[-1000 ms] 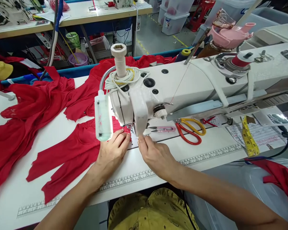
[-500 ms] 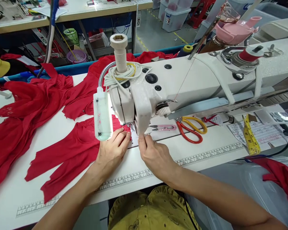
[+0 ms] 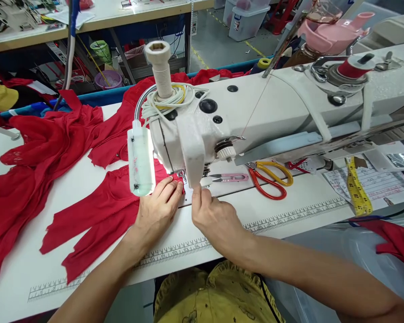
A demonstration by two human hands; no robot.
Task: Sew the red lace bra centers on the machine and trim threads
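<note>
My left hand (image 3: 160,202) rests flat on the red lace-edged fabric (image 3: 104,202), its fingertips close to the presser foot (image 3: 182,176) of a white sewing machine (image 3: 256,107). Under the machine head, my right hand (image 3: 218,217) is closed, thumb and forefinger pressed together just below the needle-side cover. Whatever the pinch holds, if anything, is too small to make out. Pink thread snips (image 3: 234,178) lie behind the right hand. To their right are scissors (image 3: 269,186) with orange and yellow handles.
A lit lamp (image 3: 141,163) hangs just above my left hand. More red fabric (image 3: 50,139) spreads over the left of the table. A yellow tape measure (image 3: 358,190) lies across written paper (image 3: 387,181) at right. Ruler markings (image 3: 296,215) run along the front edge.
The view has shifted slightly, so the machine head appears a little further left. Both hands keep nearly the same pose; the right hand shows slightly further left.
</note>
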